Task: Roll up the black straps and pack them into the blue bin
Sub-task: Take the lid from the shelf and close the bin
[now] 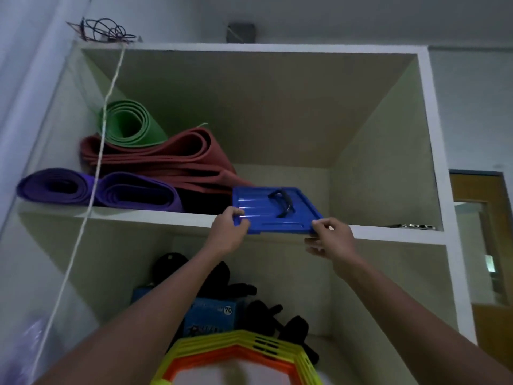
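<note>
Far to the left of the person's raised hands, a pale cord (94,173) hangs down the front of the white shelf unit (431,134) from a tangle of wires (107,30) on its top. On the upper shelf, left of both hands, lie two rolled purple mats (97,188); a folded red mat (166,159) rests on them and a rolled green mat (127,123) sits on top of that.

The left hand (229,227) reaches up to the front edge of that shelf. Its grip is closed on the near left corner of the blue bin (263,209), thumb on top and fingers curled beneath. What shows between the hands is a flat, ribbed blue surface with a dark curved handle (283,204) on it; it sits on the shelf just right of the mats, its near edge overhanging the shelf front. No black strap can be made out as such.

The right hand (331,238) pinches the near right corner of the same blue piece, thumb and forefinger closed on the rim, the other fingers loosely bent below it.

Below the hands, in the lower compartment, black items (266,312) lie around a blue box (213,315) marked 70, and stacked yellow and orange hoops (238,354) stand nearest the person. To the far right of the right hand, a small dark object (413,226) lies at the shelf's end.
</note>
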`<action>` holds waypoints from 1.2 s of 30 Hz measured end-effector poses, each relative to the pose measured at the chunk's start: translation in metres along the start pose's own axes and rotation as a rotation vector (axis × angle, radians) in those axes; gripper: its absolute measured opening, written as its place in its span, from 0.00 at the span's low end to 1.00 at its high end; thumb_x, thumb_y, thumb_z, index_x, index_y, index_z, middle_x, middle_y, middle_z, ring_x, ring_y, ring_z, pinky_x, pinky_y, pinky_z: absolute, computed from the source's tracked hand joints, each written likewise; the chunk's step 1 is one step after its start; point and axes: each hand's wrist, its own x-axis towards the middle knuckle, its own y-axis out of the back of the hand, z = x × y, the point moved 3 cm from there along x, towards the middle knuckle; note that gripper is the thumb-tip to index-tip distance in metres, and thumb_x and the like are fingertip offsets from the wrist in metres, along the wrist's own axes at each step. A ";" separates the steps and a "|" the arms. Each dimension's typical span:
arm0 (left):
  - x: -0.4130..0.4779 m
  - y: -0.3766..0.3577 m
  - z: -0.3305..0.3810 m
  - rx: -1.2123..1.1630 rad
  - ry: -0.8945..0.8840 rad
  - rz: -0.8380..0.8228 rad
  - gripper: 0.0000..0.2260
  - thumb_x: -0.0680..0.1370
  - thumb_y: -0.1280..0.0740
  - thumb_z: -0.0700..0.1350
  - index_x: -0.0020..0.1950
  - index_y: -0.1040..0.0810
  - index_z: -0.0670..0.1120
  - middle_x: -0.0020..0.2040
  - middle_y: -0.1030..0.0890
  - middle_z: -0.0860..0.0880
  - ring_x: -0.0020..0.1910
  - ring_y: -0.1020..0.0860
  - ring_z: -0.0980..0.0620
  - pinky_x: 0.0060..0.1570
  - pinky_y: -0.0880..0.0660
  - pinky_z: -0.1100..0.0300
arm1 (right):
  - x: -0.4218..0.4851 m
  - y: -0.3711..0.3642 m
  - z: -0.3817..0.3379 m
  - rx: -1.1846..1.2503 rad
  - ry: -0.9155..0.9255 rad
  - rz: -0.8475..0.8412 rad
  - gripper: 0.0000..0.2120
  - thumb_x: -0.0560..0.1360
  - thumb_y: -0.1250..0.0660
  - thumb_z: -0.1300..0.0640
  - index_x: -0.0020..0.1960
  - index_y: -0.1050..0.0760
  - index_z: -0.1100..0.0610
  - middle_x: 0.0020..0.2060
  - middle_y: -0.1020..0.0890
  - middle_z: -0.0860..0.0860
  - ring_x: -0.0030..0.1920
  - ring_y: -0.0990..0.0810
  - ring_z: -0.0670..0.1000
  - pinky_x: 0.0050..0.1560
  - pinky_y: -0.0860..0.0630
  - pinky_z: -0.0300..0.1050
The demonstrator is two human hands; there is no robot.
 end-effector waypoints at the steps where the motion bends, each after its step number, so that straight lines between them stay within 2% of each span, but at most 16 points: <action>1: -0.008 0.000 -0.006 -0.017 -0.036 -0.033 0.15 0.76 0.35 0.43 0.62 0.29 0.46 0.58 0.23 0.43 0.54 0.24 0.45 0.52 0.28 0.56 | -0.004 0.001 0.004 0.084 -0.018 -0.001 0.04 0.78 0.36 0.61 0.44 0.26 0.60 0.50 0.21 0.62 0.40 0.18 0.58 0.33 0.18 0.43; 4: -0.033 0.007 -0.015 -0.126 -0.090 -0.110 0.22 0.77 0.35 0.42 0.69 0.36 0.48 0.62 0.26 0.44 0.58 0.24 0.47 0.59 0.25 0.51 | -0.021 0.002 0.009 0.248 0.017 -0.019 0.06 0.78 0.38 0.67 0.49 0.24 0.58 0.56 0.22 0.64 0.42 0.18 0.58 0.37 0.16 0.43; 8: -0.054 0.033 -0.012 -0.205 -0.104 0.022 0.21 0.78 0.35 0.41 0.70 0.35 0.48 0.61 0.25 0.46 0.54 0.22 0.49 0.53 0.23 0.54 | -0.053 0.003 0.008 0.330 0.073 -0.068 0.17 0.78 0.37 0.66 0.63 0.31 0.52 0.48 0.18 0.57 0.39 0.16 0.52 0.39 0.16 0.44; 11: -0.073 0.061 -0.017 -0.211 -0.077 0.123 0.21 0.78 0.36 0.41 0.70 0.35 0.48 0.56 0.26 0.52 0.49 0.23 0.53 0.48 0.24 0.57 | -0.084 0.001 0.014 0.362 0.040 -0.077 0.17 0.77 0.36 0.65 0.64 0.32 0.55 0.47 0.17 0.56 0.35 0.16 0.48 0.35 0.17 0.42; 13: -0.089 0.084 -0.031 -0.216 -0.031 0.170 0.22 0.78 0.36 0.42 0.71 0.36 0.49 0.55 0.27 0.54 0.49 0.23 0.56 0.45 0.24 0.61 | -0.106 -0.001 0.022 0.340 0.026 -0.073 0.16 0.76 0.34 0.64 0.63 0.29 0.57 0.48 0.17 0.56 0.36 0.15 0.48 0.35 0.18 0.41; 16: -0.131 0.122 -0.063 -0.261 0.053 0.238 0.24 0.78 0.35 0.41 0.72 0.37 0.49 0.54 0.24 0.54 0.47 0.23 0.63 0.45 0.24 0.63 | -0.143 -0.005 0.041 0.308 -0.002 -0.081 0.14 0.76 0.34 0.63 0.62 0.27 0.55 0.46 0.16 0.52 0.38 0.16 0.49 0.35 0.19 0.40; 18: -0.173 0.147 -0.087 -0.218 0.106 0.286 0.24 0.77 0.34 0.39 0.71 0.35 0.47 0.48 0.22 0.56 0.41 0.22 0.67 0.44 0.25 0.65 | -0.171 -0.010 0.061 0.310 -0.053 -0.091 0.13 0.76 0.34 0.63 0.59 0.25 0.53 0.42 0.16 0.50 0.38 0.17 0.50 0.34 0.19 0.40; 20: -0.227 0.167 -0.114 -0.148 0.170 0.267 0.18 0.77 0.34 0.37 0.66 0.30 0.45 0.45 0.20 0.51 0.44 0.20 0.63 0.42 0.25 0.71 | -0.206 -0.017 0.087 0.275 -0.094 -0.110 0.12 0.76 0.34 0.64 0.57 0.25 0.52 0.40 0.18 0.51 0.37 0.19 0.48 0.33 0.19 0.39; 22: -0.289 0.182 -0.144 -0.088 0.253 0.201 0.15 0.77 0.35 0.37 0.64 0.26 0.43 0.53 0.19 0.44 0.53 0.19 0.50 0.46 0.25 0.74 | -0.243 -0.027 0.119 0.217 -0.143 -0.156 0.12 0.77 0.35 0.64 0.58 0.26 0.54 0.38 0.20 0.53 0.35 0.20 0.46 0.32 0.20 0.38; 24: -0.358 0.198 -0.173 -0.032 0.362 0.145 0.14 0.77 0.35 0.38 0.63 0.25 0.42 0.57 0.20 0.43 0.53 0.20 0.52 0.50 0.24 0.71 | -0.286 -0.040 0.162 0.145 -0.229 -0.202 0.14 0.77 0.35 0.65 0.60 0.26 0.56 0.35 0.19 0.49 0.33 0.20 0.43 0.31 0.21 0.37; 25: -0.393 0.206 -0.188 0.004 0.421 0.128 0.13 0.77 0.35 0.39 0.62 0.25 0.42 0.57 0.20 0.44 0.52 0.20 0.54 0.52 0.23 0.66 | -0.309 -0.046 0.186 0.099 -0.277 -0.222 0.14 0.76 0.35 0.65 0.61 0.26 0.57 0.31 0.19 0.46 0.32 0.21 0.41 0.30 0.21 0.36; 27: -0.461 0.220 -0.215 0.131 0.544 0.124 0.15 0.75 0.34 0.47 0.60 0.23 0.43 0.54 0.18 0.43 0.51 0.20 0.49 0.54 0.23 0.53 | -0.360 -0.057 0.232 0.014 -0.385 -0.266 0.14 0.76 0.34 0.66 0.61 0.26 0.61 0.28 0.22 0.43 0.30 0.23 0.39 0.30 0.21 0.36; 29: -0.524 0.233 -0.233 0.183 0.697 0.130 0.18 0.73 0.36 0.50 0.60 0.22 0.44 0.51 0.17 0.42 0.48 0.19 0.45 0.50 0.23 0.50 | -0.413 -0.068 0.269 -0.039 -0.495 -0.302 0.15 0.76 0.34 0.66 0.62 0.28 0.65 0.33 0.21 0.48 0.29 0.22 0.37 0.31 0.22 0.33; 31: -0.575 0.244 -0.244 0.233 0.833 0.111 0.15 0.75 0.34 0.44 0.61 0.23 0.44 0.51 0.17 0.43 0.44 0.21 0.48 0.46 0.26 0.57 | -0.461 -0.078 0.294 -0.068 -0.590 -0.353 0.17 0.76 0.34 0.66 0.64 0.30 0.66 0.41 0.20 0.52 0.33 0.20 0.36 0.32 0.22 0.31; 34: -0.625 0.262 -0.255 0.366 0.910 0.107 0.13 0.77 0.35 0.41 0.61 0.22 0.45 0.52 0.17 0.47 0.48 0.20 0.48 0.47 0.29 0.60 | -0.517 -0.091 0.319 -0.111 -0.669 -0.511 0.20 0.76 0.34 0.67 0.67 0.32 0.60 0.57 0.21 0.55 0.53 0.20 0.49 0.49 0.21 0.35; 36: -0.641 0.271 -0.261 0.400 0.922 0.128 0.13 0.77 0.35 0.41 0.62 0.23 0.44 0.54 0.17 0.45 0.51 0.20 0.47 0.51 0.26 0.57 | -0.542 -0.095 0.327 -0.172 -0.671 -0.588 0.24 0.76 0.34 0.66 0.71 0.34 0.57 0.62 0.24 0.50 0.62 0.25 0.49 0.60 0.28 0.40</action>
